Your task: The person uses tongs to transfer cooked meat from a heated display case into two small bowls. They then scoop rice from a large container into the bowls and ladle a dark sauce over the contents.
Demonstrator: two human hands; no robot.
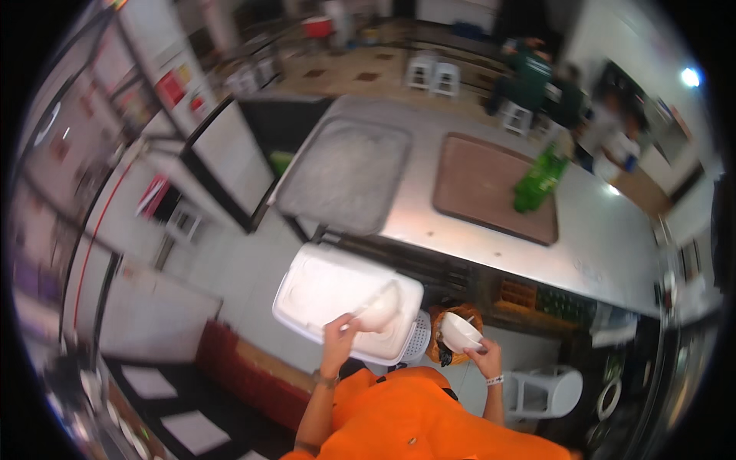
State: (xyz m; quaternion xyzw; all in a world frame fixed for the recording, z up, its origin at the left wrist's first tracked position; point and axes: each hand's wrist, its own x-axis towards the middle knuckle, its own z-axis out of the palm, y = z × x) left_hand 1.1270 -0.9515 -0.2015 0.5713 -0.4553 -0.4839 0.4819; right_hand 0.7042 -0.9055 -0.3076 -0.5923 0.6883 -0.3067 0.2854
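My left hand (340, 335) grips the rim of a white bowl (380, 307), which is tilted and blurred over a white plastic lidded bin (328, 287). In my right hand (484, 352) is a second white bowl (462, 332), tipped with its inside partly showing. A light utensil handle sticks up near its far rim; I cannot tell whether it lies in the bowl. That bowl is above an orange bag-lined waste bin (445, 356) with dark plastic in it.
Ahead stands a metal table (422, 172) bearing a grey tray (348, 172) and a brown tray (477, 192) with green bottles (537, 187). A white stool (546, 391) is at my right. Several people sit farther back. A dark red padded seat (253, 374) lies left.
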